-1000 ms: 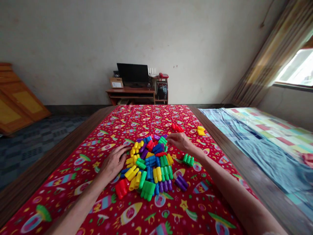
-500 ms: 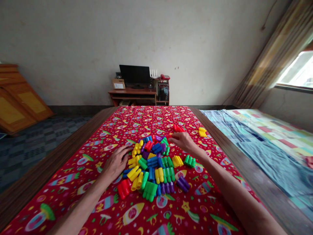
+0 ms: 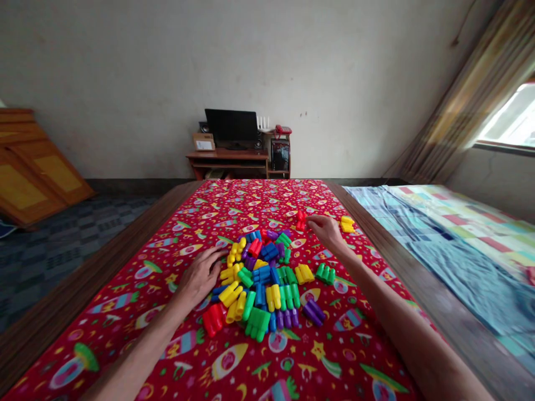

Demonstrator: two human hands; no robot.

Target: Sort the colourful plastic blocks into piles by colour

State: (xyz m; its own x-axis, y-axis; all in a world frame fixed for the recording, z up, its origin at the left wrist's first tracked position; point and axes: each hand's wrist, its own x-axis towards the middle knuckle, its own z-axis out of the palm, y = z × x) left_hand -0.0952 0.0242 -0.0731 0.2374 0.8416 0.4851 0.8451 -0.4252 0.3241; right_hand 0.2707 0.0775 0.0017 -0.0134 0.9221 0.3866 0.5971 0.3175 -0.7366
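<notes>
Several plastic toy blocks in yellow, green, blue, purple and red lie in a loose pile in the middle of the table. My left hand (image 3: 203,275) rests on the cloth at the pile's left side, fingers stretched out and holding nothing. Its fingertips are beside a yellow block (image 3: 236,252). Beyond the pile on the right, my right hand (image 3: 326,229) has its fingers bent and closed at the right side of a red block (image 3: 301,220). The fingertips' far side is hidden. To the right of that hand lies another yellow block (image 3: 346,224).
A red patterned cloth (image 3: 225,359) covers the wooden table (image 3: 368,245). Single green (image 3: 325,273) and purple blocks (image 3: 313,312) lie right of the pile. A desk (image 3: 228,157) with a monitor (image 3: 232,129) stands against the wall; a bed (image 3: 455,239) is at right.
My right hand has moved right and away from the pile's edge. The red block beside it has turned from lying crosswise to pointing away from me. My left hand has stayed in place.
</notes>
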